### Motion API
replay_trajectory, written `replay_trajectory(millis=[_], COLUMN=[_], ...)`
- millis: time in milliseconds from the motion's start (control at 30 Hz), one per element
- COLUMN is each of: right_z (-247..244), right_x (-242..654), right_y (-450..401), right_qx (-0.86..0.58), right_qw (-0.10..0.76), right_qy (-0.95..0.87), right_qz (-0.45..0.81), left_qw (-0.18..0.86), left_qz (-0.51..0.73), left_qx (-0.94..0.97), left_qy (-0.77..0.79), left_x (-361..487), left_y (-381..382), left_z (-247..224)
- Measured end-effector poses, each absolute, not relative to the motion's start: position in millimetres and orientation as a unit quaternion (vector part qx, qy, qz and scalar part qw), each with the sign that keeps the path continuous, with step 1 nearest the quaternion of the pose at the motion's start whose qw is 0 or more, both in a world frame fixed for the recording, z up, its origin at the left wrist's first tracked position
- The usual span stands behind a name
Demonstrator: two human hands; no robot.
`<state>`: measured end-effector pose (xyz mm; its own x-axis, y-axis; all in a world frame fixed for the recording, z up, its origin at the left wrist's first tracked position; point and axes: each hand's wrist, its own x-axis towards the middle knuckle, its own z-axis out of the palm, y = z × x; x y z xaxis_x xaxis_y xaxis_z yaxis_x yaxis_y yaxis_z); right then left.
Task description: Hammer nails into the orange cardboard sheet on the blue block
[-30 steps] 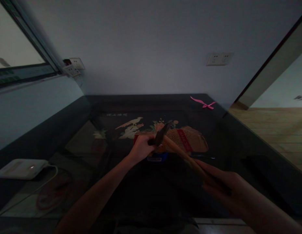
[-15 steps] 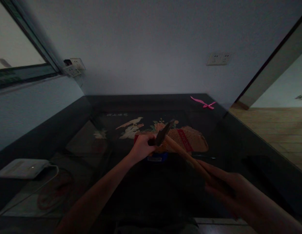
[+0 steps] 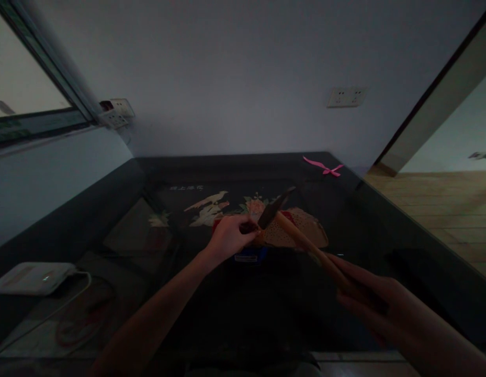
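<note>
My right hand [image 3: 370, 298] is wrapped round the wooden handle of a hammer [image 3: 305, 241], whose dark metal head slants up at the centre. Just left of that head, the fingertips of my left hand [image 3: 233, 235] pinch something too small to make out. Below those fingers sits a blue item [image 3: 250, 256] with a pale label. A tan perforated piece [image 3: 305, 228] with a red band lies behind the hammer, partly covered by it. Some red shows beside my left hand.
The dark glossy table [image 3: 227, 167] has printed birds and flowers. A pink ribbon [image 3: 325, 168] lies at the back right. At the left is a white device [image 3: 34, 277] with a cable. A dark flat object [image 3: 415, 272] lies at the right. Sockets [image 3: 347, 97] are on the wall.
The hammer head has moved up and right, away from my left fingertips. My right hand has shifted slightly right with the handle. The view has tilted a little.
</note>
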<state>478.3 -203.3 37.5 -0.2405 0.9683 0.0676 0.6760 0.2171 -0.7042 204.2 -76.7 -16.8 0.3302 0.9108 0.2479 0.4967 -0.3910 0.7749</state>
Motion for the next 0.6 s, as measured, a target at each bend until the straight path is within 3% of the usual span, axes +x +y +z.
replay_trajectory(millis=[600], right_z=[50], right_x=[466], right_y=[-199], right_qx=[-0.551], right_qw=[0.257], right_qy=[-0.714], right_qz=[0.346], left_qw=[0.314], left_qz=[0.347], left_qx=[0.737], left_qy=[0.488], left_x=[204], left_y=[-77], left_z=[-23])
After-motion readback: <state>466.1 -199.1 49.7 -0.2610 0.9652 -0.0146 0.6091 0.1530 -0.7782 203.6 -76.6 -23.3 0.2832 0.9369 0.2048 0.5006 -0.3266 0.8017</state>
